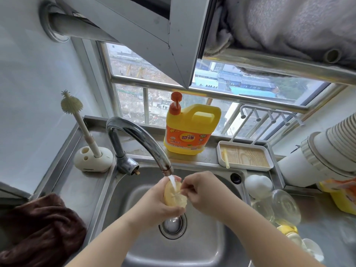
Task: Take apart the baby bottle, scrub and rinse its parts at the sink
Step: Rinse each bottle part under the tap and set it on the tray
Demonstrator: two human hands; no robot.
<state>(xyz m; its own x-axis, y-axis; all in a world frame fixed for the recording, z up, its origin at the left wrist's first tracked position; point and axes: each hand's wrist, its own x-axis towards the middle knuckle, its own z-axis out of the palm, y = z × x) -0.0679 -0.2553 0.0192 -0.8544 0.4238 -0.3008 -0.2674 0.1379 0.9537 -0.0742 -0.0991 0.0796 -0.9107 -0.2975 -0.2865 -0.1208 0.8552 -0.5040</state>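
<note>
My left hand (157,201) grips a pale yellow, translucent bottle part (174,195) over the steel sink (208,253), right under the running tap (138,139). Water falls from the spout onto the part. My right hand (202,191) pinches the part's right edge with fingertips. A clear bottle body (285,205) lies on its side on the counter to the right of the sink, next to a white cap (259,185). More yellow and clear bottle pieces (290,232) lie nearer to me on the right.
A bottle brush (77,116) stands in a white holder (93,159) at the back left. A yellow detergent jug (190,128) and a white tray (244,156) sit behind the sink. A brown cloth (38,228) lies at the left; a white pipe (317,155) crosses at the right.
</note>
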